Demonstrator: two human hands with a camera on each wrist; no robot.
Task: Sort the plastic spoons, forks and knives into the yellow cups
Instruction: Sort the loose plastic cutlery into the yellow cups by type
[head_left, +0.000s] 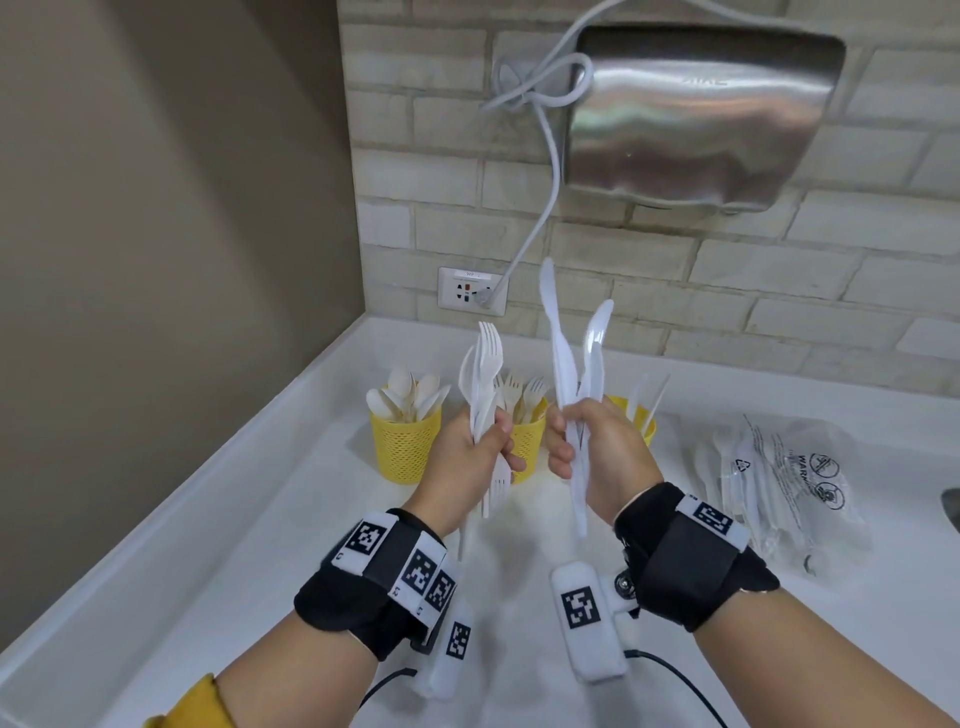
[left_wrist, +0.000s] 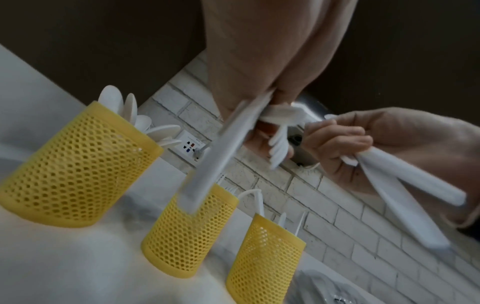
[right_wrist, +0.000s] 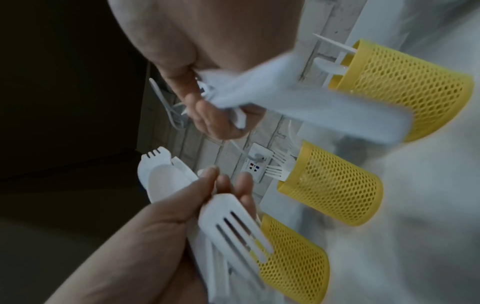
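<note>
Yellow spoon cup (head_left: 404, 441) at nine o'clock on the white surface (head_left: 291, 519), left hand (head_left: 464, 462) clenched round forks and a spoon (head_left: 485, 379), fork cup (head_left: 527, 441) behind, right hand (head_left: 602, 457) gripping knives (head_left: 566, 358), knife cup (head_left: 641, 415) at three o'clock, bagged cutlery (head_left: 779, 483) far right

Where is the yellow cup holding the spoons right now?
In the head view, the spoon cup stands leftmost of three on the white counter, left of the fork cup, just beyond the left hand.

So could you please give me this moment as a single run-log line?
left hand: grips forks and a spoon | right hand: grips knives | yellow cups: partly filled | phase: sorting, both hands raised
</note>
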